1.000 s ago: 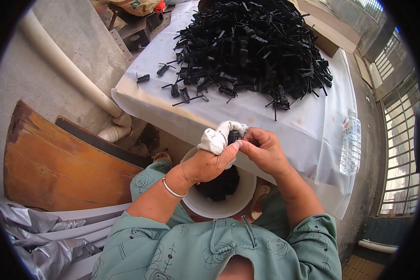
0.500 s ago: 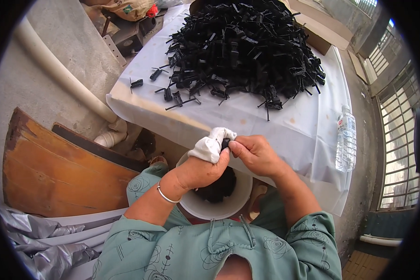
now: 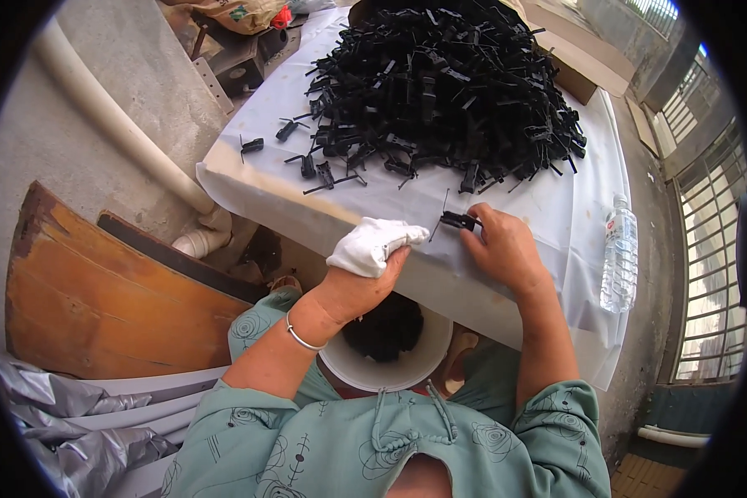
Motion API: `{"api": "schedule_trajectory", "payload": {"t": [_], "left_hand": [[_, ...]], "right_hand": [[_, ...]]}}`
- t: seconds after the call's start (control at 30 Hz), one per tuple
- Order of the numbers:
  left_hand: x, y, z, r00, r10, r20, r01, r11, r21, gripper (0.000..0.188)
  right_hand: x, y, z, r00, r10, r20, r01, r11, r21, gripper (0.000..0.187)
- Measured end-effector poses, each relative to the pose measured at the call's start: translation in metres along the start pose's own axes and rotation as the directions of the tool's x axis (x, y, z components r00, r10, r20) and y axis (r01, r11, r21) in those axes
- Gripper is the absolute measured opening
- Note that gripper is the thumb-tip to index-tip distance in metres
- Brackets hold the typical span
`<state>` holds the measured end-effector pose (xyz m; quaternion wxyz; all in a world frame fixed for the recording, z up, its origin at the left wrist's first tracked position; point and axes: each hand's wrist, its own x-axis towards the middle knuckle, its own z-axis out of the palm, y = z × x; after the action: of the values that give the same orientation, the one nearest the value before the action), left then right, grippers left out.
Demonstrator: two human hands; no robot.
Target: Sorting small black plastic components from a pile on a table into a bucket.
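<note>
At the near side of the desk (image 3: 390, 202), fingers of the right hand (image 3: 508, 249) clamp a black clip (image 3: 456, 220); their state on the left hand (image 3: 373, 280), under white cloth (image 3: 361, 247), is unclear.

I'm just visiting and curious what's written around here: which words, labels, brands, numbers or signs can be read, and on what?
No text reads clearly enough to quote.
Clear plastic bottle: label with a red mark, too small to read.
Tan sack: green print, too small and blurred.
Green top: line drawings, no readable words.
Black plastic piece at the right hand: no lettering visible.
</note>
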<state>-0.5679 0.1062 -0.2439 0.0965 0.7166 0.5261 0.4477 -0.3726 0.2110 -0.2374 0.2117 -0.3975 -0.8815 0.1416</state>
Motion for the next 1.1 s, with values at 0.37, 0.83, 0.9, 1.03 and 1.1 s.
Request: {"api": "schedule_trajectory", "payload": {"t": [0.37,0.83,0.9,1.03,1.1], "left_hand": [[-0.002,0.011,-0.001,0.956,-0.214,0.201,0.286,0.828,-0.481,0.029],[-0.007,0.018,0.007,0.874,-0.413,0.256,0.461,0.537,-0.707,0.029],[-0.008,0.018,0.006,0.874,-0.429,0.228,0.462,0.587,-0.665,0.030],[-0.013,0.011,0.014,0.947,-0.317,0.046,0.306,0.852,-0.426,0.029],[-0.016,0.008,0.016,0.986,-0.152,-0.064,0.132,0.959,-0.249,0.030]], "right_hand": [[-0.014,-0.042,-0.003,0.996,-0.090,-0.015,0.084,0.838,0.540,0.029],[-0.012,-0.047,0.016,1.000,0.000,0.026,-0.019,0.674,0.739,0.019],[-0.011,-0.047,0.017,0.998,-0.047,0.038,0.000,0.633,0.774,0.021],[-0.014,-0.053,0.020,0.995,-0.099,0.005,0.073,0.767,0.638,0.024],[-0.015,-0.056,0.024,0.997,-0.062,0.055,0.015,0.786,0.617,0.024]]}}
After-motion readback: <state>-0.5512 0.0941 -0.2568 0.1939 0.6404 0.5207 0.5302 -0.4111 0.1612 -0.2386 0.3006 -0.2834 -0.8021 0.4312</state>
